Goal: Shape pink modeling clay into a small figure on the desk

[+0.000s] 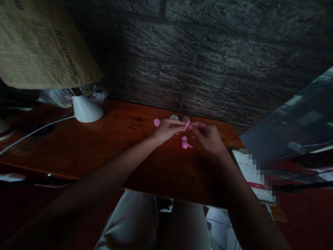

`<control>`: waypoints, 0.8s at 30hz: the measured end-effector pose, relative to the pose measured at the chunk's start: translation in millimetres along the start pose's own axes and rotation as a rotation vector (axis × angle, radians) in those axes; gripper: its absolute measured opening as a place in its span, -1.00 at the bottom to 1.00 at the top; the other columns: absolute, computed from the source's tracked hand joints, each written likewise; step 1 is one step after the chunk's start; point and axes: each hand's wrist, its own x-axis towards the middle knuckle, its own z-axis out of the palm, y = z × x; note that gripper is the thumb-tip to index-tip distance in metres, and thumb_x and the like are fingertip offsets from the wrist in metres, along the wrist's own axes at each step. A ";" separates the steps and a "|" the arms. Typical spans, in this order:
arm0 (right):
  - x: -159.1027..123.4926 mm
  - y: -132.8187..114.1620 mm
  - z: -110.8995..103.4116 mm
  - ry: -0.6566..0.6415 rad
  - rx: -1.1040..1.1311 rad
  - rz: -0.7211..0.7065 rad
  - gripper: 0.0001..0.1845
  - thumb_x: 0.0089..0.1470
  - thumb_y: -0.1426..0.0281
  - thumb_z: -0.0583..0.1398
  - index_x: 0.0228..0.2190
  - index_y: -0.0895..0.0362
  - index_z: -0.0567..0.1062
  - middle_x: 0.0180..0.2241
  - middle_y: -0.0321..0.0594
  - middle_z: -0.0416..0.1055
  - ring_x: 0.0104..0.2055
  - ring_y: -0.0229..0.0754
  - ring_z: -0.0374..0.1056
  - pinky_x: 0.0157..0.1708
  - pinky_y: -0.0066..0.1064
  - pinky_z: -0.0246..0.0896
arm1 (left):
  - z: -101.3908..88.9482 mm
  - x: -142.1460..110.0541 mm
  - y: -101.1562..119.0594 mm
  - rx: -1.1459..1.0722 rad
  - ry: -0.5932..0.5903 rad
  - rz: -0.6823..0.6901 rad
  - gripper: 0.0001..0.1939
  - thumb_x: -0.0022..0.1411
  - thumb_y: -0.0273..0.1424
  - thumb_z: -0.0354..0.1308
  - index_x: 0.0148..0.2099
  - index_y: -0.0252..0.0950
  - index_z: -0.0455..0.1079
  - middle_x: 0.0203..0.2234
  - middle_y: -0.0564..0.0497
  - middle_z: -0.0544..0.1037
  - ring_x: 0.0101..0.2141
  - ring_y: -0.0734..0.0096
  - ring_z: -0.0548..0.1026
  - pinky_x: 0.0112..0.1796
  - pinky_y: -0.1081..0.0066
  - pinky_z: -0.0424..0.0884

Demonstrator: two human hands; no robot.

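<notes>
Between the fingertips of both hands is a small piece of pink modelling clay (pixel 186 124). My left hand (pixel 166 131) pinches it from the left, and my right hand (pixel 208 136) pinches it from the right. Just below them on the wooden table lies a pink clay figure (pixel 184 142), made of rounded lumps with a thin point sticking out to the right. A round pink clay lump (pixel 157 122) sits beyond my left hand. Smaller pink bits lie under and behind the fingers, partly hidden. A pale, whitish item (pixel 173 117) shows behind my left hand.
On the left of the table (pixel 109 142) stands a lamp with a white base (pixel 87 111) and a newsprint shade (pixel 49 52). Its white cable (pixel 36 131) runs left, near plastic bags (pixel 58 98). A phone (pixel 248 170) lies at the right edge. A dark brick wall (pixel 177 55) rises behind.
</notes>
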 end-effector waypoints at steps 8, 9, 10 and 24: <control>1.2 -2.6 -1.3 0.015 0.191 0.004 -0.68 0.06 0.14 0.39 -0.21 0.06 0.64 -0.20 -0.16 0.67 -0.25 -0.12 0.57 -0.37 -0.34 0.48 | -0.5 -1.8 4.6 -0.081 0.003 -0.072 -0.81 0.14 -0.39 0.40 -0.18 -0.34 0.65 -0.29 -0.09 0.62 -0.25 0.43 0.53 -0.19 0.37 0.45; 1.2 -2.3 -1.0 0.031 0.177 -0.004 -0.69 0.06 0.14 0.38 -0.22 0.06 0.65 -0.21 -0.16 0.67 -0.27 -0.12 0.56 -0.38 -0.34 0.48 | -0.5 -1.8 4.3 -0.087 0.001 -0.070 -0.81 0.14 -0.39 0.40 -0.18 -0.34 0.65 -0.30 -0.08 0.61 -0.25 0.43 0.52 -0.19 0.37 0.45; 1.0 -1.8 -0.7 0.051 0.158 -0.014 -0.70 0.07 0.14 0.38 -0.23 0.07 0.65 -0.22 -0.16 0.67 -0.28 -0.13 0.56 -0.38 -0.34 0.48 | -0.5 -1.7 4.2 -0.093 0.000 -0.067 -0.81 0.14 -0.38 0.40 -0.19 -0.34 0.65 -0.31 -0.07 0.61 -0.25 0.43 0.52 -0.19 0.37 0.45; -1.6 -3.1 -3.2 0.093 -0.019 -0.085 -0.80 0.16 0.21 0.35 -0.24 0.04 0.67 -0.31 -0.21 0.66 -0.42 -0.19 0.52 -0.42 -0.35 0.40 | 1.4 -1.6 10.4 -0.158 0.002 -0.150 -0.93 0.15 -0.45 0.39 -0.27 -0.33 0.66 -0.35 -0.06 0.60 -0.27 0.45 0.52 -0.17 0.35 0.46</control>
